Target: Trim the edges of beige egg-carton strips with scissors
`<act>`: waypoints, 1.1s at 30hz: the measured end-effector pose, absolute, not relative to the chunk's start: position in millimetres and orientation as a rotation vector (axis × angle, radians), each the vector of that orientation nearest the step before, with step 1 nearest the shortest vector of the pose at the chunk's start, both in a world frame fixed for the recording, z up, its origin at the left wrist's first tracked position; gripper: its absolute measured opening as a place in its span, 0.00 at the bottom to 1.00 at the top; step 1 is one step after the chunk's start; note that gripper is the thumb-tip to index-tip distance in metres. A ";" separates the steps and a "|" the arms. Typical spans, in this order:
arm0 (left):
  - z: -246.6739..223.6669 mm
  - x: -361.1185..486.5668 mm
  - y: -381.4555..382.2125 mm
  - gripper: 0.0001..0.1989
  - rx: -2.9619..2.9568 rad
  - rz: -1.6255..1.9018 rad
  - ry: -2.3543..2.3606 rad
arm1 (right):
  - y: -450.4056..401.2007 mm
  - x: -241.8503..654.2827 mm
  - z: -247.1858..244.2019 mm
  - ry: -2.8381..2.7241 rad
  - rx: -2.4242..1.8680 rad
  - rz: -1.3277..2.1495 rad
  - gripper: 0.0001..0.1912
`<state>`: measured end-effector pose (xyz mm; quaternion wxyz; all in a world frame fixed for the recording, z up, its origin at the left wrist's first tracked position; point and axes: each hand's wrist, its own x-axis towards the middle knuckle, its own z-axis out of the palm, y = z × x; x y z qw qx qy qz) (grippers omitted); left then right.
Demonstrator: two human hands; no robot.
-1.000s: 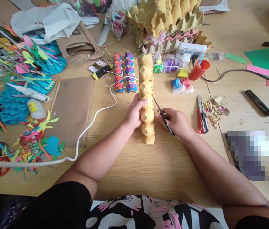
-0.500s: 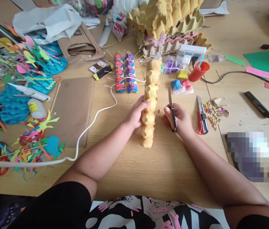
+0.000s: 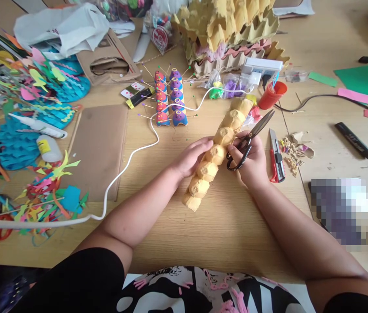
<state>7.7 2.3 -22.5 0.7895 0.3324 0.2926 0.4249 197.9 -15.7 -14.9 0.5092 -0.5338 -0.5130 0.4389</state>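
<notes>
My left hand grips a long yellow egg-carton strip by its left side, thumb on top. The strip has a row of several bumps and slants from lower left to upper right above the table. Black-handled scissors are in my right hand, blades together and aimed up and right. Fingers of that hand reach the strip's right edge, beside the scissor handles. Past the strip's far end, a red packet is partly covered.
Two painted caterpillar-like carton strips with pins stand behind. A red utility knife and scraps lie right. Egg trays are stacked at the back. A white cable crosses left, near cardboard and paper cuttings.
The strip has turned from nearly upright in view to a slant, its far end swinging right. My right hand has come to its edge, and the scissors now point up and right.
</notes>
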 end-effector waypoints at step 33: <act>-35.5 7.3 9.9 0.26 0.694 1.193 0.638 | -15.2 188.3 -32.0 -1.062 -1.015 1.263 0.25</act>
